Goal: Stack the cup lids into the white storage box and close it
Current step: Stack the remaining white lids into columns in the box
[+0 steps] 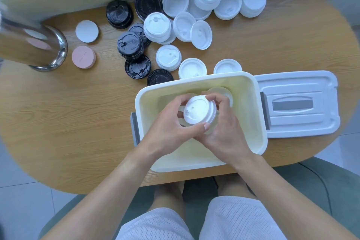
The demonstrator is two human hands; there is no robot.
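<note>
The white storage box stands open near the table's front edge. Over its inside, my left hand and my right hand together grip a small stack of white cup lids, fingers curled round its rim. Another white lid lies on the box floor behind my right fingers. The box's white cover, with a grey handle, lies flat on the table to the right of the box. Several white lids and several black lids are scattered behind the box.
A pink round coaster and a white one lie at the left, beside a shiny metal column. The oval wooden table has a wall behind it. A green chair and my knees sit below the front edge.
</note>
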